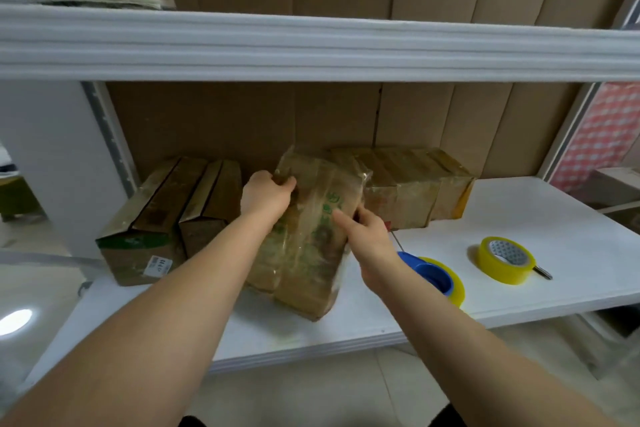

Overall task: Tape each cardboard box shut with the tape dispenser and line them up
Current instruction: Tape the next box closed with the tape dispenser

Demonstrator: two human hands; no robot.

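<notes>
We have both hands on the cardboard box (304, 236) in the middle of the white shelf (519, 218), which lies tilted with its far end raised toward the back wall. Our left hand (266, 194) curls its fingers over the far upper corner, and our right hand (367, 229) holds the right edge, forefinger stretched along the taped face; so each grip is pinched around the box, not spread. We judge this hold is meant to swing the box upright and slide it into the gap in the row.

Two taped boxes (166, 218) stand together on the left, and more boxes (412, 184) sit on the right against the back. The gap between them looks about right for this one.

The tape dispenser (433, 277), blue with a yellow roll, lies on the shelf just beside our right wrist, set down so both hands are free. A spare tape roll (505, 260) rests further right.
</notes>
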